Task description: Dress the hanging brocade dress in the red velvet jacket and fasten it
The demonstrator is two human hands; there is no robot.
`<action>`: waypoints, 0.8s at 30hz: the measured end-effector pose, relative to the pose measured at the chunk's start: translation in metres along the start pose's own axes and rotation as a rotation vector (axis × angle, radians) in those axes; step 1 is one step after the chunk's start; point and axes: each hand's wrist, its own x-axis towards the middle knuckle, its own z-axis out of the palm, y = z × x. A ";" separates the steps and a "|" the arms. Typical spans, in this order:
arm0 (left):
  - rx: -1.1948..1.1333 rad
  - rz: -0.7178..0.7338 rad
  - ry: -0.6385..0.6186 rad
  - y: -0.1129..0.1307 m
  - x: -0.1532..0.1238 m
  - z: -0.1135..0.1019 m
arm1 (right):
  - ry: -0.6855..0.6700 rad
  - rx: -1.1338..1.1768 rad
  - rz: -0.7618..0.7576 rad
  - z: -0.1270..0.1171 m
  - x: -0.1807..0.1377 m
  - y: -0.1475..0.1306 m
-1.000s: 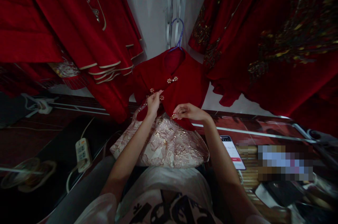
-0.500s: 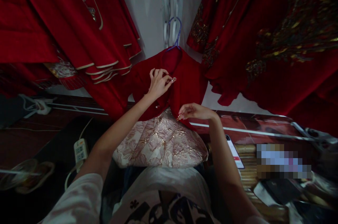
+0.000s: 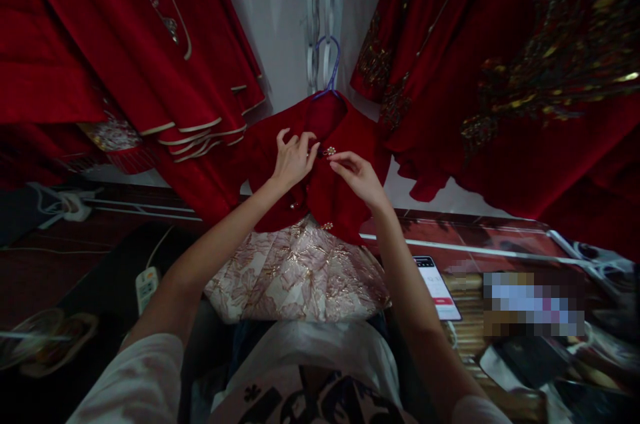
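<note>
A red jacket [image 3: 345, 197] hangs from a purple hanger [image 3: 336, 64], its front edges at the middle of the view. On its upper front sits a gold, pearl-like flower button [image 3: 331, 151]. My left hand [image 3: 296, 159] is closed at the left of this button, thumb and forefinger together by the jacket's front edge; the pinched spot is partly hidden. From the right, my right hand [image 3: 359, 176] holds its thumb and forefinger closed at the button's lower side. Another gold button [image 3: 327, 226] shows at the jacket's lower edge, and a small pearly button [image 3: 293, 206] lies left of it.
Pinkish floral brocade [image 3: 300, 277] lies over my lap. Red garments [image 3: 200, 77] and embroidered red garments [image 3: 500, 144] hang on both sides. A phone [image 3: 440, 291] rests on a bamboo surface [image 3: 467, 317] at right. A power strip [image 3: 147, 289] lies at left.
My right hand has moved up from the lower gold button to the upper one, leaving the lower one at the jacket's edge. My left hand has shifted slightly left, uncovering more of the upper button.
</note>
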 end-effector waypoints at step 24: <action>0.508 -0.249 -0.051 -0.080 0.074 -0.124 | 0.383 -1.002 0.150 -0.106 0.084 0.033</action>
